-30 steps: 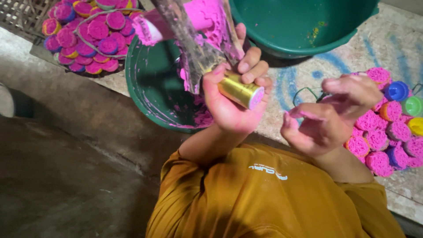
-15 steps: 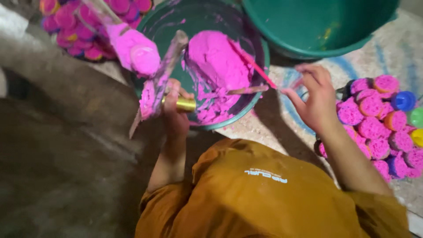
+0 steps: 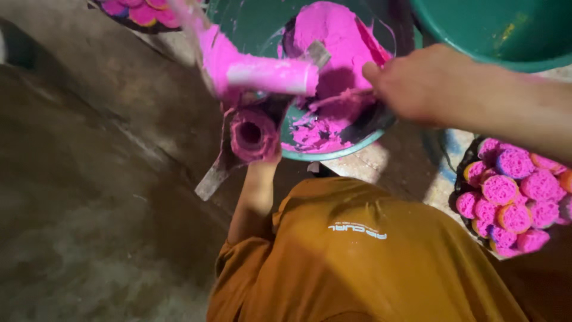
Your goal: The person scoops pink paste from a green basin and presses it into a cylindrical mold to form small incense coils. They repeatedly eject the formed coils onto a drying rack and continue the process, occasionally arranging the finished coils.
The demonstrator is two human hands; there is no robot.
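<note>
Left hand (image 3: 257,156) closed around a short tube (image 3: 250,135), open end facing the camera, its rim and bore coated in pink powder; fingers mostly hidden behind the tube. A flat grey strip (image 3: 214,176) runs down and left from the same grip. Just above the tube, a pink-coated roll (image 3: 262,74) lies tilted across the bowl's near rim; what supports it cannot be told.

Right hand (image 3: 417,86) reaches in from the right over the bowl (image 3: 333,154), fingers curled on a thin pink-smeared stick (image 3: 342,100) that rests in the powder; the grip itself is partly hidden.

Bowl is green, holding a heap of pink powder (image 3: 339,36) banked toward its far side, with smears on the inner wall. A larger green tub (image 3: 494,36) sits just beside it, upper right. Tray (image 3: 462,173) at right carries filled pink-topped tubes (image 3: 506,203), packed close. More such tubes (image 3: 143,9) at the top left edge. Orange shirt (image 3: 357,256) fills the lower frame.
</note>
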